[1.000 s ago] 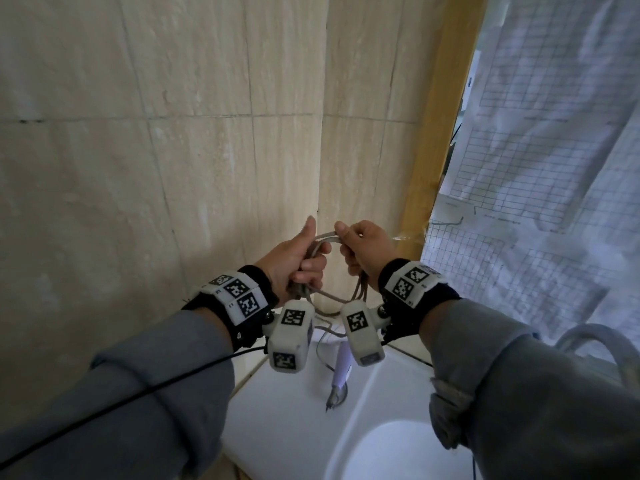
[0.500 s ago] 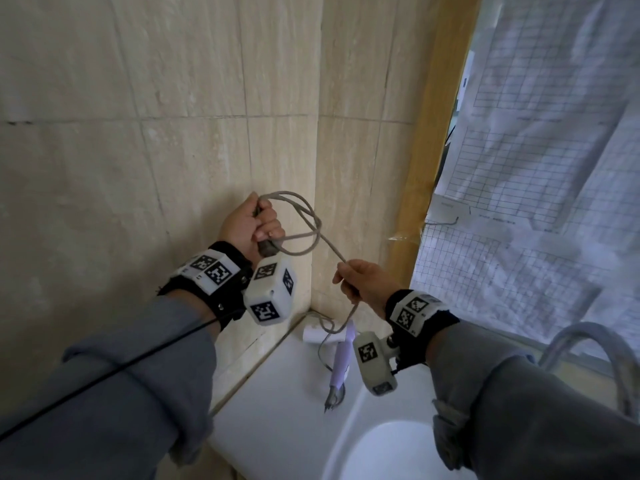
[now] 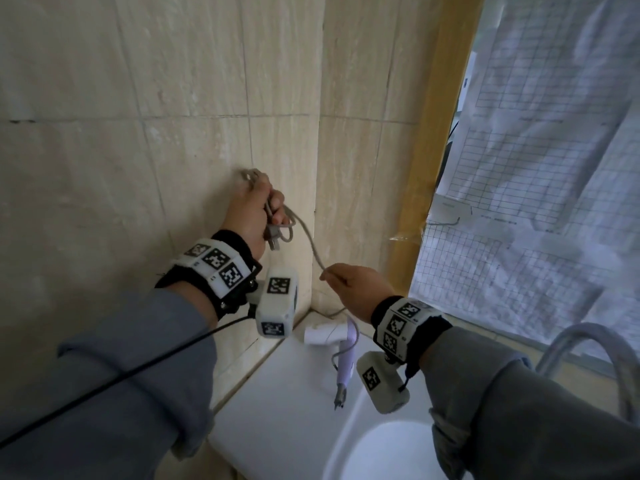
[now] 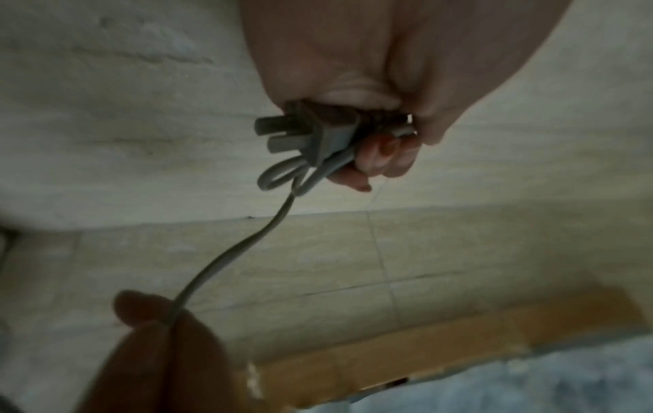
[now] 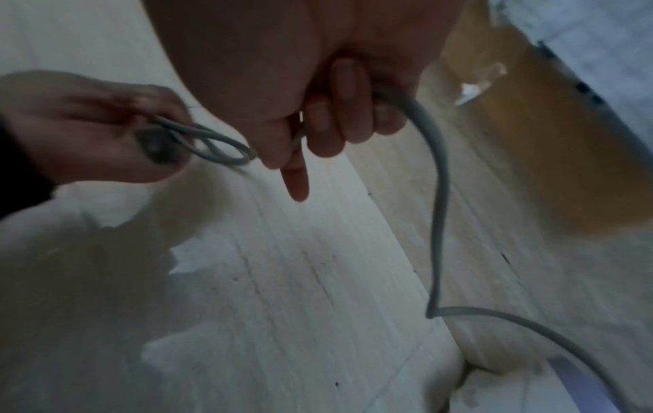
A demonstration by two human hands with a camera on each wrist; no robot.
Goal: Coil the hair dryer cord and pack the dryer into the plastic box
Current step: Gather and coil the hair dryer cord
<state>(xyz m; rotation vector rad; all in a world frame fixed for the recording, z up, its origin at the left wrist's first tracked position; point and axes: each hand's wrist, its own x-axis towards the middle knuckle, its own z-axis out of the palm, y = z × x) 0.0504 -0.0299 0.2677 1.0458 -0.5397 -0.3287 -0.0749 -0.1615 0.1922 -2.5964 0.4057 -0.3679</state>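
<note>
Here my left hand (image 3: 250, 212) is raised near the tiled wall (image 3: 104, 168), fingers curled round two small loops of the grey cord (image 3: 309, 242) and its two-pronged plug (image 4: 307, 139). One rounded strand slopes down to my right hand (image 3: 360, 289), which pinches it. Below that hand, the one white and lilac hair dryer (image 3: 332, 337) lies on the smooth white worktop (image 3: 287, 410).

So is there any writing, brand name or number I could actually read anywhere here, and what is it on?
None can be read.
Wrist bands: black-and-white square code patterns only; tiny marks beside them are too small to read.
Gridded sheets hanging by the window: printed tables, too blurred to read.
Hair dryer, plug and cord: no visible lettering.
</note>
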